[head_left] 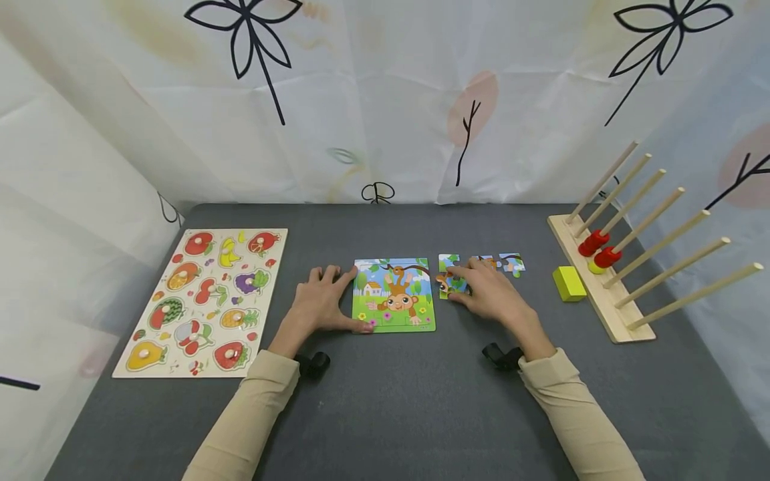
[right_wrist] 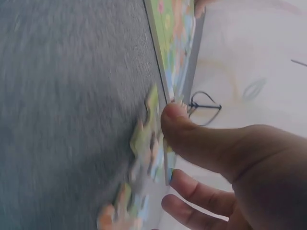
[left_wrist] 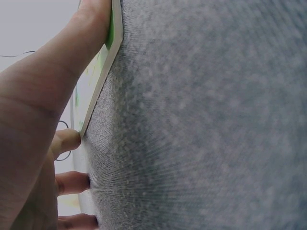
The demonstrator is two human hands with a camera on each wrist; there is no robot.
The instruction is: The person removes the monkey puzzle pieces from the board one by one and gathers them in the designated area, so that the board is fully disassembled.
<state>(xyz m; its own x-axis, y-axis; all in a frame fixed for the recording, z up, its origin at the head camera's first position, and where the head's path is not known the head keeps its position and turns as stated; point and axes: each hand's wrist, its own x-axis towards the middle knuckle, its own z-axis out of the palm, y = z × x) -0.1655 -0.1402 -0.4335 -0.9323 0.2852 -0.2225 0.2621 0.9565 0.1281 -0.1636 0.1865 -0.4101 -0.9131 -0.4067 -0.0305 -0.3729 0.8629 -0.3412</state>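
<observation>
A square jigsaw puzzle board with a monkey picture lies flat on the table. My left hand spans its left side, thumb at the front corner, index fingertip at the back corner, other fingers spread on the cloth. In the left wrist view the thumb overlaps the board's edge. Just right of the board, my right hand pinches a blue-green puzzle piece between thumb and fingers. Other loose pieces lie beside it, one green and white, another with a branch.
On the left lies a fruit knob puzzle. A wooden peg rack with red and yellow beads stands on the right, its pegs leaning outward. Between it and my right hand sits a yellow block. Printed curtains enclose the table.
</observation>
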